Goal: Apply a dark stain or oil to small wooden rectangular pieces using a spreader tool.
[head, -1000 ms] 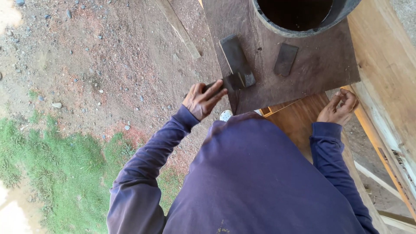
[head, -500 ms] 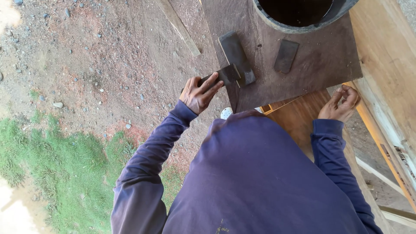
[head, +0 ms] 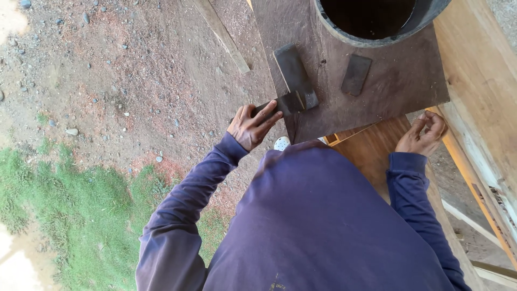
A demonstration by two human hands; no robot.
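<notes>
Left hand (head: 253, 125): fingers are clenching around the handle end of a dark flat blade (head: 283, 105), thumb side up.
Blade position: its broad end is lying across the near end of a dark rectangular sharpening block (head: 295, 75), on the brown board (head: 377, 97) serving as the table, close to the board's left edge.
Right hand (head: 424, 134): it is hovering at the board's near right corner, fingers curling loosely, grasping nothing visible.
Surroundings: a black tub (head: 377, 21) is standing at the far end of the board; a second small dark slab (head: 356, 74) is lying beside the block, apart from it.
Assessment: the blade is apparently being worked on the block.
Recommendation: keeping the blade flat and steady; bringing the free hand in to brace the block, which is sitting unsecured.
</notes>
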